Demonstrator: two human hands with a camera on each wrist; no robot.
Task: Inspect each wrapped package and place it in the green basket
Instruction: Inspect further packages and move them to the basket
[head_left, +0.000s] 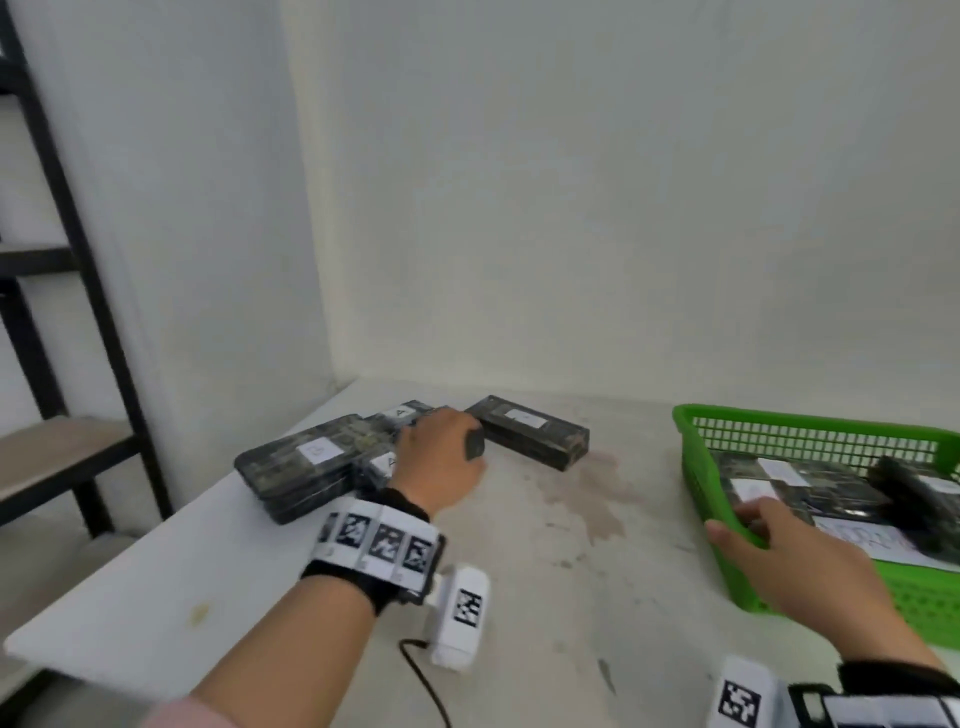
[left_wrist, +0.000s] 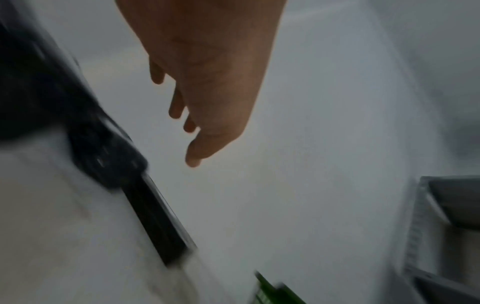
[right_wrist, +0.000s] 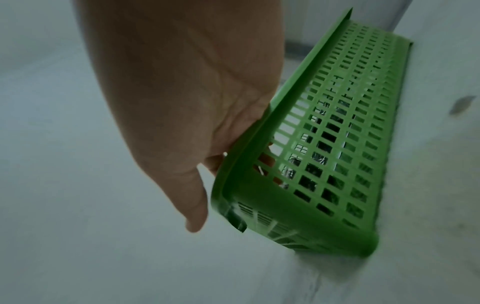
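Several black wrapped packages (head_left: 311, 457) with white labels lie piled at the table's left, and one more package (head_left: 530, 431) lies apart behind them. My left hand (head_left: 441, 452) hovers over the pile's right end. In the blurred left wrist view the left hand (left_wrist: 207, 102) has relaxed fingers holding nothing, above a dark package (left_wrist: 155, 222). The green basket (head_left: 810, 422) at the right holds several packages (head_left: 789, 483). My right hand (head_left: 753, 525) reaches over its near-left rim, fingers inside touching a labelled package, thumb outside. The right wrist view shows the right hand (right_wrist: 207, 164) against the basket (right_wrist: 337, 144).
A black metal shelf rack (head_left: 52, 260) stands left of the white table (head_left: 571, 571). White walls close the back corner. A white paper sheet (head_left: 872, 540) lies in the basket. A black cable (head_left: 426, 680) hangs from my left wrist camera.
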